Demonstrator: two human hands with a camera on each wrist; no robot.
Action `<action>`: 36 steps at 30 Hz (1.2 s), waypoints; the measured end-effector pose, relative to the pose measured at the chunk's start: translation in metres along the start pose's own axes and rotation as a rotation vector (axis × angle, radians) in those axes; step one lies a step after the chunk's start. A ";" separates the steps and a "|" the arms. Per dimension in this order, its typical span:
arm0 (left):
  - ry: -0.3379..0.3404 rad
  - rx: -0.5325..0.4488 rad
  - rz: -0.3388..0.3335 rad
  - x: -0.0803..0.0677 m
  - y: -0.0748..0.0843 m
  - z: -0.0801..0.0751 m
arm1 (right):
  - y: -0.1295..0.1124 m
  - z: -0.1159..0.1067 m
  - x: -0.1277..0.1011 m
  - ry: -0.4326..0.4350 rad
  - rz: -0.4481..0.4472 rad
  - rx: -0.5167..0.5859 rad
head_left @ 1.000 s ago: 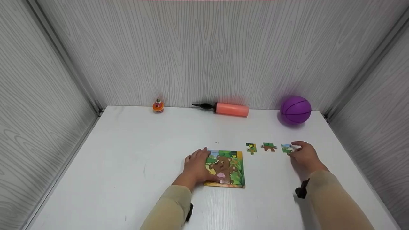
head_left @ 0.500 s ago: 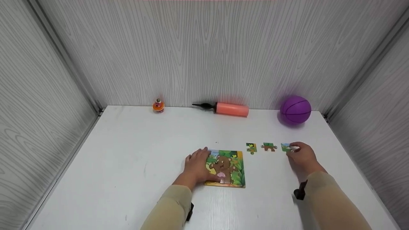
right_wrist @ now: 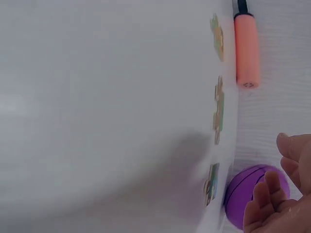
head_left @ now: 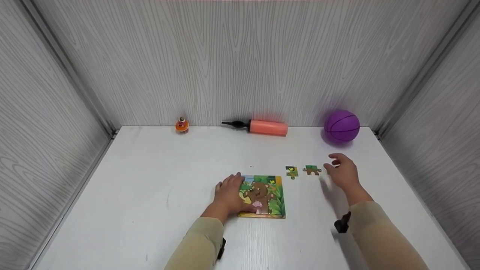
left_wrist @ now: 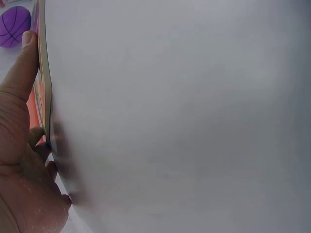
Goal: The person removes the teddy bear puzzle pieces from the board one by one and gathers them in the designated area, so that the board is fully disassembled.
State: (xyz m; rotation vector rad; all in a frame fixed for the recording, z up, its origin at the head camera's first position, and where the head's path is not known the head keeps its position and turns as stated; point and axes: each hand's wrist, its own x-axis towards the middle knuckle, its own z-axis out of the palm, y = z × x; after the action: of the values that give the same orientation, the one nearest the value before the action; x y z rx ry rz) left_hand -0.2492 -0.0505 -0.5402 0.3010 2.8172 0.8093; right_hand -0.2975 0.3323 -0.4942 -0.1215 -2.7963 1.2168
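Bare bench (head_left: 142, 176) stretches from the left hand (head_left: 229, 195) to the left wall (head_left: 48, 142), a broad lane for passage. The bear puzzle (head_left: 264, 197) fills the space just right of that hand, with an open strip between it and the right forearm (head_left: 375, 228). A bird piece (head_left: 291, 172) and a brown-and-green piece (head_left: 312, 170) obstruct low travel left of the right hand (head_left: 341, 171); a third piece (right_wrist: 212, 184) lies near it. Beyond the right hand, the purple ball (head_left: 342, 126) blocks the way; beyond the gap between the hands, the pump (head_left: 268, 128) does.
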 end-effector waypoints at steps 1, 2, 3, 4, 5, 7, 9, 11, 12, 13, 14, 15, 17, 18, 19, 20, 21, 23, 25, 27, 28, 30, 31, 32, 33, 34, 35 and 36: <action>-0.003 -0.001 -0.003 0.000 0.000 0.000 | -0.004 0.003 -0.001 -0.001 -0.013 -0.002; -0.005 -0.003 -0.005 0.000 0.000 0.000 | -0.009 0.006 -0.002 -0.006 -0.022 0.000; -0.006 -0.003 -0.006 0.000 0.000 0.000 | -0.013 0.009 -0.004 -0.017 -0.028 0.000; -0.008 -0.004 -0.009 0.000 -0.001 0.000 | -0.017 0.013 -0.005 -0.028 -0.035 0.003; -0.009 -0.006 -0.011 0.000 -0.001 0.000 | -0.021 0.018 -0.007 -0.043 -0.043 0.008; -0.012 -0.014 -0.015 0.001 -0.002 -0.001 | -0.028 0.027 -0.012 -0.074 -0.061 0.010; -0.014 -0.024 -0.017 0.001 -0.002 -0.001 | -0.034 0.037 -0.018 -0.107 -0.079 0.012; -0.017 -0.034 -0.020 0.001 -0.002 -0.001 | -0.039 0.047 -0.024 -0.136 -0.093 0.009; -0.018 -0.039 -0.021 0.000 -0.002 -0.001 | -0.041 0.052 -0.027 -0.151 -0.096 0.009; -0.017 -0.040 -0.022 0.000 -0.001 -0.002 | -0.043 0.057 -0.029 -0.167 -0.095 0.011; -0.019 -0.039 -0.026 0.000 -0.001 -0.002 | -0.045 0.061 -0.032 -0.183 -0.099 0.012; -0.017 -0.042 -0.027 0.000 -0.001 -0.001 | -0.047 0.066 -0.034 -0.199 -0.099 0.013; -0.016 -0.035 -0.030 0.000 -0.001 -0.001 | -0.050 0.074 -0.038 -0.226 -0.098 0.015; -0.019 -0.029 -0.031 0.000 -0.001 -0.001 | -0.052 0.078 -0.040 -0.238 -0.097 0.021; -0.019 -0.024 -0.030 0.000 -0.001 -0.001 | -0.054 0.081 -0.042 -0.249 -0.097 0.023; -0.019 -0.022 -0.031 0.001 -0.001 -0.001 | -0.055 0.085 -0.044 -0.258 -0.097 0.028; -0.018 -0.023 -0.027 0.000 -0.001 -0.001 | -0.057 0.088 -0.045 -0.265 -0.091 0.031; -0.022 -0.018 -0.025 0.000 0.000 -0.001 | -0.058 0.094 -0.048 -0.281 -0.087 0.039; -0.020 -0.019 -0.021 0.000 0.001 -0.002 | -0.060 0.100 -0.051 -0.299 -0.072 0.038; -0.021 -0.019 -0.020 0.000 0.002 -0.002 | -0.062 0.105 -0.054 -0.314 -0.054 0.024; -0.022 -0.017 -0.021 0.000 0.003 -0.002 | -0.063 0.107 -0.055 -0.321 -0.044 0.012; -0.035 -0.010 -0.027 0.001 0.003 -0.002 | -0.066 0.109 -0.056 -0.331 -0.022 -0.018; -0.038 -0.011 -0.027 0.001 0.004 -0.002 | -0.066 0.110 -0.057 -0.336 -0.013 -0.035; -0.041 -0.014 -0.026 0.001 0.004 -0.002 | -0.067 0.111 -0.058 -0.338 -0.006 -0.047; -0.049 -0.011 -0.025 0.001 0.005 -0.002 | -0.067 0.112 -0.059 -0.340 0.005 -0.056; -0.051 -0.012 -0.021 0.000 0.006 -0.003 | -0.067 0.112 -0.059 -0.343 0.006 -0.065; -0.059 -0.006 -0.019 -0.001 0.008 -0.003 | -0.067 0.112 -0.060 -0.344 0.011 -0.069; -0.059 -0.003 -0.013 -0.002 0.009 -0.004 | -0.066 0.112 -0.060 -0.344 0.014 -0.072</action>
State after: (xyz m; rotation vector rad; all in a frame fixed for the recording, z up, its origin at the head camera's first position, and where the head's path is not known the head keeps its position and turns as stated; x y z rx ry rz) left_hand -0.2472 -0.0451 -0.5317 0.2999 2.7604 0.7889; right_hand -0.2529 0.1997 -0.5246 0.0709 -3.1370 1.2455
